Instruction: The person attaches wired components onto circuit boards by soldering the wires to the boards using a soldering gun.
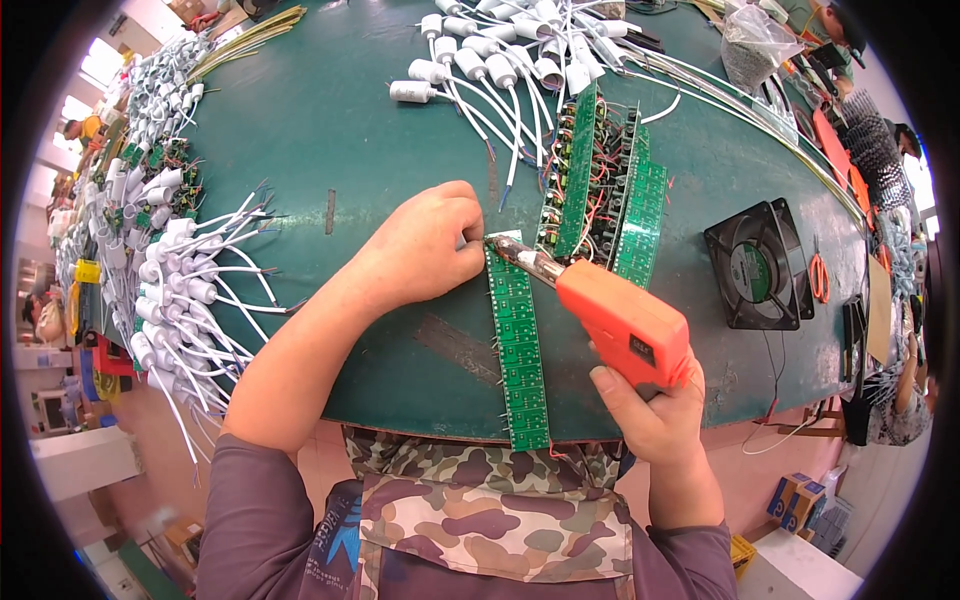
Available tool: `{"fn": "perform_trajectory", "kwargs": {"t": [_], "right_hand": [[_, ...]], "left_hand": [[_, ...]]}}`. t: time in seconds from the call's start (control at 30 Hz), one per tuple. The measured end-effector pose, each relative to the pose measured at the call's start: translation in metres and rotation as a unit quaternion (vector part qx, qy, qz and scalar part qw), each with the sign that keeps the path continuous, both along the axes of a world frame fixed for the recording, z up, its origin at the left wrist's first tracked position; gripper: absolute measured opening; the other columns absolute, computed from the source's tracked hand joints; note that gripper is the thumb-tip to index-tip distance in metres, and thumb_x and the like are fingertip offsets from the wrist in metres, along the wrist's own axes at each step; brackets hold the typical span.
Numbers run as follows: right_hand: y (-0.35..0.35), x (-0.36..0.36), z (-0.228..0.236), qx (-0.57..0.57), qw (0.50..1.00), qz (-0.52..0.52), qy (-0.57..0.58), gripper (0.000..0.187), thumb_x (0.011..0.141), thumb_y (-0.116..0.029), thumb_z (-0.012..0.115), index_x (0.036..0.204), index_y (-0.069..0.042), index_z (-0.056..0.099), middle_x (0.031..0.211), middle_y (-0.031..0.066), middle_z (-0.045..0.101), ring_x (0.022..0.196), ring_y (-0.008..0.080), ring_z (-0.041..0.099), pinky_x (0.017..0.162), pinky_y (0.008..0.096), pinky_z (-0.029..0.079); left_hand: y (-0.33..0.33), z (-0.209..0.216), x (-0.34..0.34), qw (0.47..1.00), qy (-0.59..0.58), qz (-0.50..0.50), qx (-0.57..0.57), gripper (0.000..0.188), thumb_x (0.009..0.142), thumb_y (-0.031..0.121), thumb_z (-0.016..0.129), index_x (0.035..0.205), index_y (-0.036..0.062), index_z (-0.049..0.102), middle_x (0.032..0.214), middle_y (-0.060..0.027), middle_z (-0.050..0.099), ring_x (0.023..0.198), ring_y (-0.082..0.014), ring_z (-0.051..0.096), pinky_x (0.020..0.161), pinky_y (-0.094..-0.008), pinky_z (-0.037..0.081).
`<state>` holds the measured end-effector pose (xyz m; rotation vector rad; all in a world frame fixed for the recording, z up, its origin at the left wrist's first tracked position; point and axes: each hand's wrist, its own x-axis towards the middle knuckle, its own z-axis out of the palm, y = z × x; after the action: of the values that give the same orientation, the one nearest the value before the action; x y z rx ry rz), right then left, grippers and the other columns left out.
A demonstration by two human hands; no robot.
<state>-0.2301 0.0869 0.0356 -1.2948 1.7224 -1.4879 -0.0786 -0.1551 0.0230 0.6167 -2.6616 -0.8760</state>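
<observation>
My right hand [655, 410] grips an orange soldering gun [622, 318]. Its metal tip reaches up and left to the far end of a green circuit board strip [517, 355], which runs toward me and slightly past the table's near edge. Beside that same far end, my left hand [432, 240] is closed with the fingers bent in a pinch; what they hold, if anything, is hidden. To the right of the strip stand more green circuit boards [582, 180], some showing components and wires, close behind the gun's tip.
White cylindrical parts with wires [470, 65] lie piled at the far side, and more white wired parts [185, 290] crowd the left edge. A black fan [755, 265] stands at right, beside orange-handled scissors [820, 275]. A clear bag [755, 45] sits far right; other people are beyond.
</observation>
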Motion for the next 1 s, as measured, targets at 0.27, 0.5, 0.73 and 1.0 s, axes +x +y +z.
{"fn": "perform_trajectory", "kwargs": {"t": [0.27,0.5,0.73,1.0], "right_hand": [[0.008,0.005,0.006,0.031,0.995,-0.047,-0.088,0.043,0.079,-0.007,0.076,0.118,0.004,0.059,0.097,0.0102,0.068,0.081,0.0168,0.065,0.075,0.0281,0.051],[0.022,-0.007,0.002,-0.034,0.999,0.019,0.031,0.046,0.083,0.001,0.069,0.126,0.005,0.054,0.109,0.0171,0.068,0.081,0.0126,0.063,0.068,0.0254,0.051],[0.027,-0.004,0.002,-0.020,0.999,0.003,0.028,0.044,0.084,-0.001,0.068,0.126,0.006,0.054,0.109,0.0175,0.067,0.073,0.0108,0.061,0.063,0.0244,0.050],[0.031,0.000,0.006,-0.020,0.997,-0.053,-0.050,0.036,0.078,-0.001,0.075,0.111,0.004,0.061,0.082,0.0042,0.065,0.067,0.0109,0.059,0.063,0.0251,0.048]], "left_hand": [[0.000,0.001,0.000,1.000,-0.003,-0.002,0.005,0.007,0.073,0.002,0.061,0.075,-0.0020,0.056,0.084,-0.0148,0.056,0.079,-0.0333,0.057,0.072,-0.0391,0.048],[-0.001,0.002,0.002,1.000,-0.013,-0.004,0.008,0.009,0.074,0.004,0.063,0.076,-0.0018,0.057,0.086,-0.0136,0.056,0.080,-0.0324,0.058,0.073,-0.0385,0.048],[-0.003,0.001,0.002,1.000,-0.019,-0.002,0.008,0.009,0.074,0.006,0.063,0.075,-0.0014,0.057,0.086,-0.0140,0.057,0.080,-0.0325,0.058,0.073,-0.0389,0.049],[-0.004,0.006,0.002,0.999,-0.046,-0.010,0.001,0.014,0.077,0.015,0.064,0.079,0.0008,0.062,0.087,-0.0142,0.058,0.086,-0.0333,0.059,0.077,-0.0407,0.050]]}}
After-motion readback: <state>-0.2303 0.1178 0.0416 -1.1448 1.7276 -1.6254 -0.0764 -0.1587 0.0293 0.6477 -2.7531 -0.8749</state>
